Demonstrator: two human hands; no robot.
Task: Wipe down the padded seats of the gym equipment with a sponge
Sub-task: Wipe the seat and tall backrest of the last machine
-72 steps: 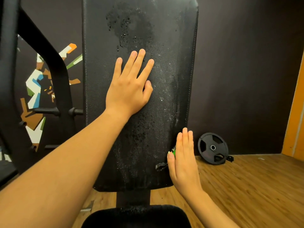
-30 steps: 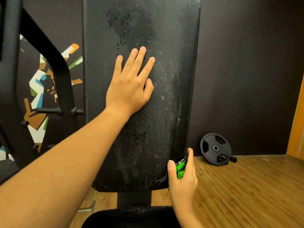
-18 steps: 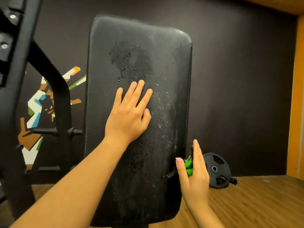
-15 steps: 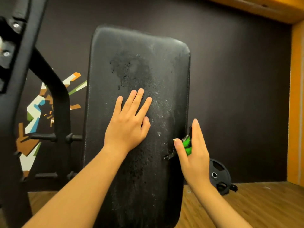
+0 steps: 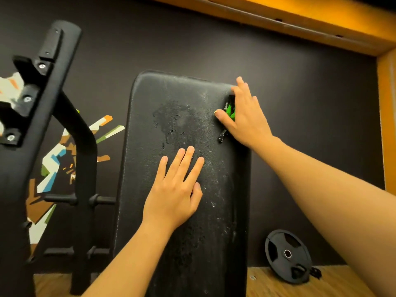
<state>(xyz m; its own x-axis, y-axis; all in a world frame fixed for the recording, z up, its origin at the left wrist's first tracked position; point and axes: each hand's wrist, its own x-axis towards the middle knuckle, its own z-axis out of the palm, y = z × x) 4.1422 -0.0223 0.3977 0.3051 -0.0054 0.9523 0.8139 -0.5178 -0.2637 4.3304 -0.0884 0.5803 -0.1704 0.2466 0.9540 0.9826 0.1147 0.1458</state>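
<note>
I am bracing the big black backrest pad (image 5: 145, 125) of the gym machine, which is standing upright under both my palms, with the black steel frame (image 5: 42, 108) rising well off to the left of my left fingers. My left hand (image 5: 173, 196) is lying flat on the middle of the pad, fingers straight and slightly spread and holding nothing, I think to steady the pad while the other hand is scrubbing. My right hand (image 5: 246, 118) is reaching up to the pad's top right corner, its fingers close together and wrapping over the edge, pinching the green sponge (image 5: 230, 111) between thumb and fingers so its face is rubbing the padding. A wet patch (image 5: 177, 121) is glistening just above my left fingertips and left of the sponge, so that part looks unwiped. Compared with half a second ago, my right hand is working much higher: it was at the middle of the right edge, and it is now at the corner, while my left hand is staying put.
</note>
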